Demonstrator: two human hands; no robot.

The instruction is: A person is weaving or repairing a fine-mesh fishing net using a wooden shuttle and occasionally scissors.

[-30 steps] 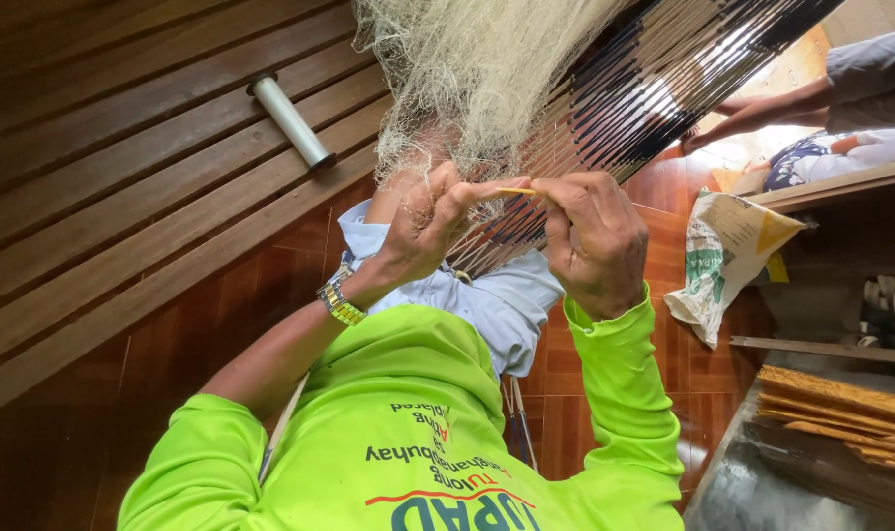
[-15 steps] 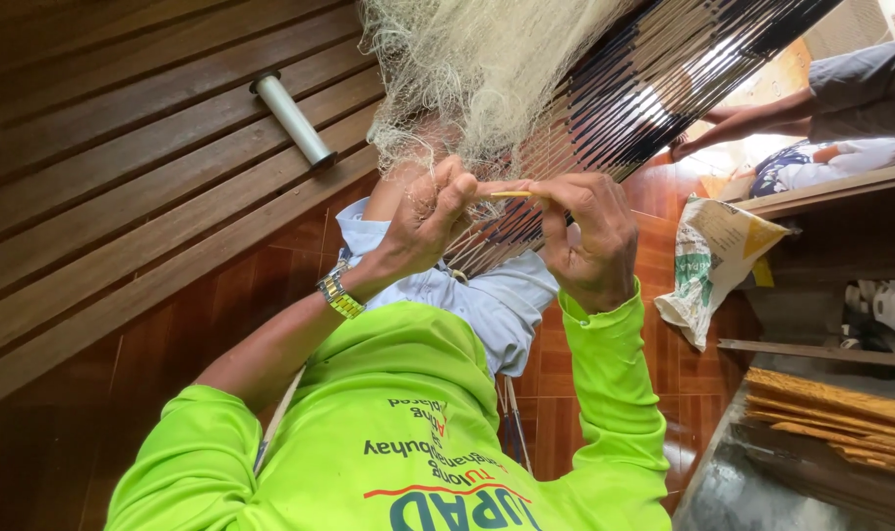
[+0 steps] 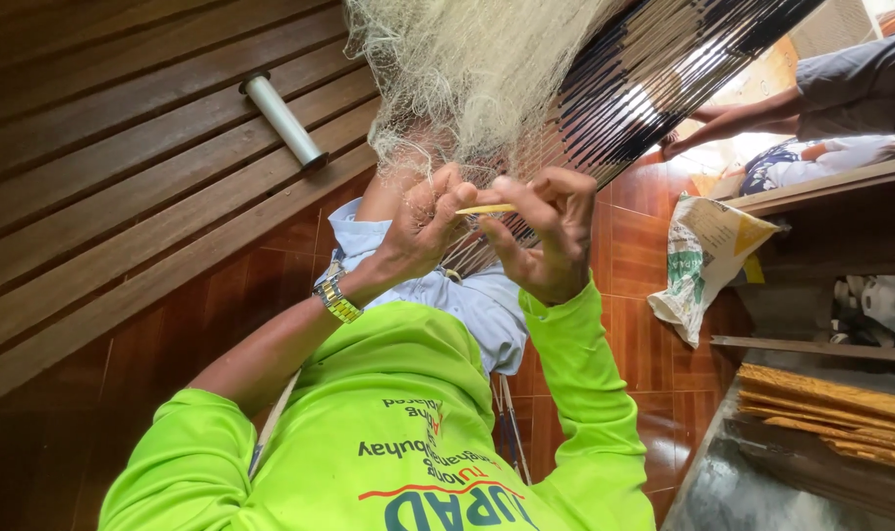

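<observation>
My left hand (image 3: 420, 228), with a gold watch (image 3: 335, 298) on its wrist, and my right hand (image 3: 549, 239) are raised close together in front of my lime-green shirt (image 3: 398, 433). Between their fingertips both pinch a thin yellow stick (image 3: 486, 208), held level. A bundle of pale fine netting (image 3: 472, 74) hangs just above the hands, and its strands reach my left fingers. Behind the hands a band of dark and light stretched threads (image 3: 654, 79) slants up to the right.
A dark wooden plank wall (image 3: 123, 167) with a white tube (image 3: 282, 120) fixed on it fills the left. At right another person's arm (image 3: 733, 123), a printed sack (image 3: 708, 261), a wooden shelf (image 3: 821, 187) and stacked yellow strips (image 3: 831, 403) stand on a red tiled floor (image 3: 654, 324).
My right hand has shifted left along the stick, closer to my left hand. The view has drifted slightly, and both hands keep their pinch.
</observation>
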